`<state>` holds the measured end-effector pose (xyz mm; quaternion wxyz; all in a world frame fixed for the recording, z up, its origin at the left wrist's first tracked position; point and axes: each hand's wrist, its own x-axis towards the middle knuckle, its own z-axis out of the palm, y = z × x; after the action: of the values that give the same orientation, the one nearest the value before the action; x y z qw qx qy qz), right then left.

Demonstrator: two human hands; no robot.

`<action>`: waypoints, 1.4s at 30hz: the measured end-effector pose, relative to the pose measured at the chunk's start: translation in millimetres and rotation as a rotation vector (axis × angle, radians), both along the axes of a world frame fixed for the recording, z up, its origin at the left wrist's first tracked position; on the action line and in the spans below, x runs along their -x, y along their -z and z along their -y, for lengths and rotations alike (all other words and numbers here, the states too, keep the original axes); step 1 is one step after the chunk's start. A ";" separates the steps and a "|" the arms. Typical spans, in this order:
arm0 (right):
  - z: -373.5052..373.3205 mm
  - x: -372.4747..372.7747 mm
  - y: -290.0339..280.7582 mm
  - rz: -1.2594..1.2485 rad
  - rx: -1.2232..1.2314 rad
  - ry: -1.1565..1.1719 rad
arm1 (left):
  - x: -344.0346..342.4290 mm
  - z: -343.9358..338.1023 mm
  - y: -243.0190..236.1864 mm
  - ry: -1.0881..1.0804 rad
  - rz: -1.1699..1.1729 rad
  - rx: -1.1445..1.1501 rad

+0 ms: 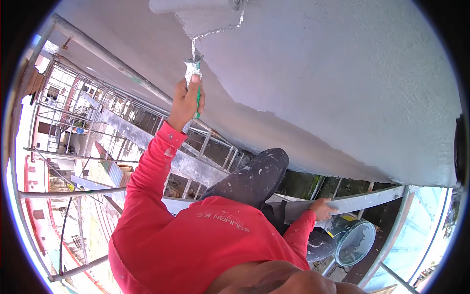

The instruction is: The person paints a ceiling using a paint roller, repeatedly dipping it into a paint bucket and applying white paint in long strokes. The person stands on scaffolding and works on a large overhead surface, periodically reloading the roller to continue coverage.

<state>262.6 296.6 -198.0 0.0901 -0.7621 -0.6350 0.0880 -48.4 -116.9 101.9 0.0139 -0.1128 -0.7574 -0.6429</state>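
My left hand is closed round the green handle of a paint roller, raised high on the left, with the thumb along the paint-spattered grip. The white roller sleeve lies against the wall at the upper edge of the view. Fresh-looking, lighter coating covers much of the wall; a darker band runs along its lower part. Down at the right, my right hand grips the edge of a grey scaffold plank. Just below that hand, a paint bucket stands tilted in view, its inside smeared with pale paint.
My paint-flecked knee is bent close to the wall. A scaffold pipe slants along the left, and another rail crosses beside my left arm. Beyond are more scaffolding and a drop to the ground. Blue sheeting hangs at the right.
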 end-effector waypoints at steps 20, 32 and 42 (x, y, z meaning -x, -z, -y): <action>6.6 5.5 -13.2 0.014 -0.015 0.031 | -84.5 1.6 287.2 -0.026 0.616 0.300; 5.9 6.1 -19.6 -0.018 0.004 0.050 | -86.8 3.2 282.2 -0.042 0.449 0.331; 0.1 -1.0 -14.2 -0.094 0.007 0.051 | -66.3 -43.6 37.0 0.000 0.101 0.112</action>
<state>263.6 296.5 -183.8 0.1193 -0.7733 -0.6103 0.1234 17.9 -73.3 64.9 -0.0305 -0.0806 -0.7920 -0.6044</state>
